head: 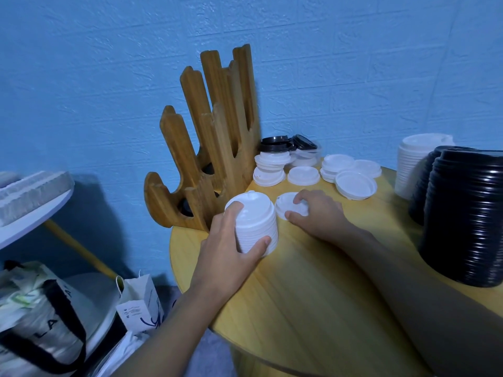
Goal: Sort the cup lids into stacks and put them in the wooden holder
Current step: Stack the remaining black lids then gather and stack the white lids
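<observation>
My left hand (226,248) grips a stack of white lids (254,223), held just in front of the wooden holder (209,148) at the table's left edge. Beside it, my right hand (315,213) curls its fingers over a single white lid (285,204) lying on the round wooden table (313,295). Several loose white lids (303,175) and small white piles (272,164) lie farther back, with a few black lids (275,144) behind them. Black lids show low inside the holder's slots.
Two tall stacks of black lids (465,213) stand at the right edge with a tall white stack (413,164) behind them. A blue wall runs behind. Bags (40,317) and a white table (27,202) sit at the left, below table level.
</observation>
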